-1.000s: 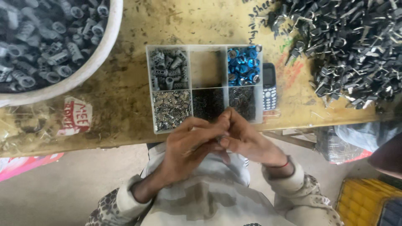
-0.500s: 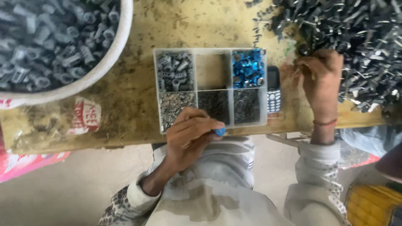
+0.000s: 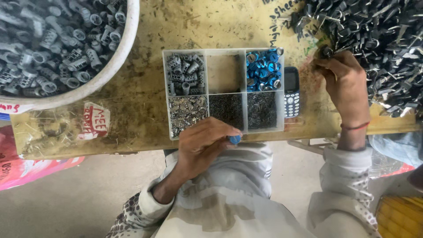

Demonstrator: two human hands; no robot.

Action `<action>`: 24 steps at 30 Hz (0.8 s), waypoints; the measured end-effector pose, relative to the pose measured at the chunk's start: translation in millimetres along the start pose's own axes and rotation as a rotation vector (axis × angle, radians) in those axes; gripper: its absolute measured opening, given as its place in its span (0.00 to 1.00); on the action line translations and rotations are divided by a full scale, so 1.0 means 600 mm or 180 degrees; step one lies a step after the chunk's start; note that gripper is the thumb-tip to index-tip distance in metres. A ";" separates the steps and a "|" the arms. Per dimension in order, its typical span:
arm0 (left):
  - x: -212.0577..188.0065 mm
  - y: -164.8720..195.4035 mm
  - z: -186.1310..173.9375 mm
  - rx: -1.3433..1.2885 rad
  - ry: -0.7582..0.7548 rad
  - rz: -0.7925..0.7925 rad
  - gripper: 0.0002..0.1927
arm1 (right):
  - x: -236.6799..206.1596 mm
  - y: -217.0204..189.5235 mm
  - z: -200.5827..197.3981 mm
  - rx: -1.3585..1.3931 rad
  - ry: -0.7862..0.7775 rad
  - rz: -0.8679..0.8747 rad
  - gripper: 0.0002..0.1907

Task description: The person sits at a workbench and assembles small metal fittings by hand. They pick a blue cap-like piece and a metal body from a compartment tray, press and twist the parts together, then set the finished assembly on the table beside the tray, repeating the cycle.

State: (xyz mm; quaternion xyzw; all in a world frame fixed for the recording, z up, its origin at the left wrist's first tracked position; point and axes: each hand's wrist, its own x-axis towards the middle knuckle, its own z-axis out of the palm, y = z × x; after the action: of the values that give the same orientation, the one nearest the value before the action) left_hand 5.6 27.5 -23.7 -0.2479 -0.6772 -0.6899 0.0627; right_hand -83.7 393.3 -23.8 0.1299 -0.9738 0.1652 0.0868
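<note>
My left hand [image 3: 203,144] hovers at the near edge of the wooden board, fingers pinched on a small blue cap [image 3: 235,139]. A clear six-compartment tray [image 3: 224,91] lies just beyond it, holding grey cylinders, blue caps [image 3: 263,69], shiny bits and fine dark pins; one compartment is empty. My right hand [image 3: 346,83] reaches to the edge of a heap of dark metal pieces [image 3: 374,44] at the right and pinches one small dark piece [image 3: 326,52] between its fingertips.
A big white bowl [image 3: 115,62] full of grey cylinders fills the top left. A small keypad phone [image 3: 291,91] lies beside the tray. The wooden board [image 3: 132,119] ends near my lap. A yellow crate [image 3: 398,218] sits at the bottom right.
My hands, joined in front of the tray a second ago, have parted. The right hand moved out to the dark heap and picked a piece; the left stays with the blue cap.
</note>
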 end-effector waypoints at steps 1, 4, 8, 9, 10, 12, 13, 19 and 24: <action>0.000 0.002 0.002 -0.0072 -0.0007 -0.0033 0.16 | 0.004 0.002 0.002 -0.0027 0.0072 -0.0052 0.11; 0.001 0.011 0.003 -0.0376 0.0008 -0.0233 0.16 | 0.015 -0.001 0.004 -0.0279 0.0643 -0.0521 0.08; 0.007 0.019 0.004 -0.0155 0.0024 -0.0370 0.16 | -0.001 -0.046 -0.018 0.3226 0.1060 0.0827 0.04; 0.009 0.021 0.005 0.0145 0.0016 -0.0320 0.15 | -0.011 -0.067 -0.025 0.3680 0.0962 0.0651 0.05; 0.012 0.023 0.007 0.0360 -0.0002 -0.0154 0.15 | -0.022 -0.090 -0.029 0.4126 0.0870 0.0474 0.07; 0.020 0.027 0.010 0.0770 -0.0066 0.0207 0.16 | -0.048 -0.136 -0.046 0.3828 0.0382 0.0140 0.07; 0.024 0.029 0.013 0.0874 -0.0053 0.0304 0.17 | -0.066 -0.165 -0.051 0.3106 -0.0013 -0.0007 0.09; 0.028 0.045 0.007 0.1209 -0.0098 0.0562 0.21 | -0.070 -0.255 -0.045 0.1510 -0.0256 -0.1269 0.20; 0.022 0.052 -0.011 0.1280 -0.0441 0.0476 0.24 | -0.058 -0.276 -0.057 0.1113 -0.0161 -0.1457 0.25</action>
State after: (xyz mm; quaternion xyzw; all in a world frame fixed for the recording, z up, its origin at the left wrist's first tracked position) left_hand 5.9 22.2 10.3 -0.3267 -0.7836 -0.5158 0.1152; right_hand 0.2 262.2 50.1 0.3635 -0.8777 0.3034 0.0738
